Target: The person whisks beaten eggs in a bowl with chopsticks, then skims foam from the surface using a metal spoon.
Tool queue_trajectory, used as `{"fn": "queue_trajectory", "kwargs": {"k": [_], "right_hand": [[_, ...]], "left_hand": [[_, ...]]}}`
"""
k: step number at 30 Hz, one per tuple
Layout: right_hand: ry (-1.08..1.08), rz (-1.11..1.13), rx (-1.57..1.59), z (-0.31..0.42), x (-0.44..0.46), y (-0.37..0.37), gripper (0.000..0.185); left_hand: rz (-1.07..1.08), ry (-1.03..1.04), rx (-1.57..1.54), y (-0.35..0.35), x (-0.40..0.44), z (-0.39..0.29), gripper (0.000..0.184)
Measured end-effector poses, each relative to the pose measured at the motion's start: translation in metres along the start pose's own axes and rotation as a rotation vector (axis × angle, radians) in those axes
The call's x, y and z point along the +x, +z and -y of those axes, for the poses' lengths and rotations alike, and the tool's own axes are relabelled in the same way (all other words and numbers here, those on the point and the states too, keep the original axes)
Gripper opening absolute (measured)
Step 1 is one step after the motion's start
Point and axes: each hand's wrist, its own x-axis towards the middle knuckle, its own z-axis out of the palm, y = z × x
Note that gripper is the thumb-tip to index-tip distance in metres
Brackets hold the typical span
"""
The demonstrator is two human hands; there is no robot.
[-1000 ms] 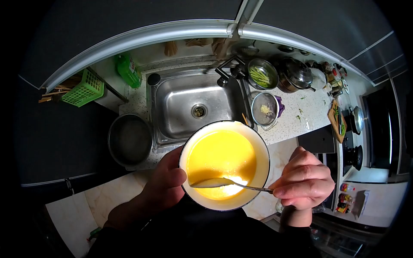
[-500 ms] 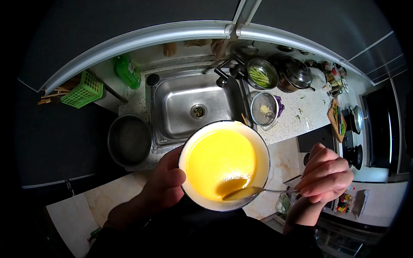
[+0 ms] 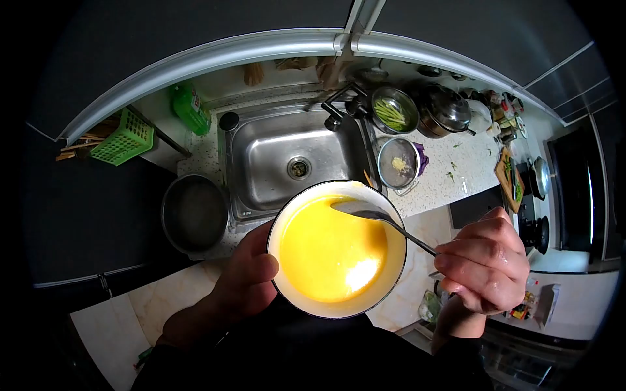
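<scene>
A white bowl (image 3: 396, 260) with a dark rim holds smooth yellow liquid (image 3: 326, 254) that looks like beaten egg. My left hand (image 3: 251, 277) grips the bowl from its left side, thumb at the rim and the other fingers hidden beneath. In my right hand (image 3: 486, 264) the end of a metal spoon (image 3: 385, 217) is pinched between closed fingers. The spoon reaches over the bowl's right rim, and its head lies at the liquid's surface near the far side. Both hands are raised in front of the sink (image 3: 261, 199).
Left of the sink stands a dark round pot (image 3: 195, 225); a green bottle (image 3: 190, 111) is behind it. To the right are a pan of green vegetable pieces (image 3: 391, 116), a bowl with chopped pale bits (image 3: 399, 163), a lidded pot (image 3: 445, 111) and a cutting board (image 3: 506, 179).
The spoon's head has swept from the near side of the bowl to the far side. My right hand has shifted slightly left and turned; my left hand still holds the bowl.
</scene>
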Motion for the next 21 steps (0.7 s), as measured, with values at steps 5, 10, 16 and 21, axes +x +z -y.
{"fn": "queue_trajectory", "kwargs": {"k": [5, 10, 16, 21], "right_hand": [[0.032, 0.009, 0.024, 0.001, -0.006, -0.006, 0.023], [0.133, -0.138, 0.266, -0.006, -0.020, 0.006, 0.028], [0.177, -0.210, 0.413, -0.008, -0.025, 0.018, 0.027], [0.191, -0.231, 0.492, -0.009, -0.028, 0.020, 0.027]], "left_hand": [[0.007, 0.012, -0.019, 0.000, 0.000, -0.001, 0.097], [0.028, 0.015, -0.014, -0.003, 0.000, -0.002, 0.096], [-0.007, 0.001, -0.045, -0.001, 0.000, -0.003, 0.096], [0.011, 0.023, -0.040, -0.002, 0.002, -0.003, 0.097]]}}
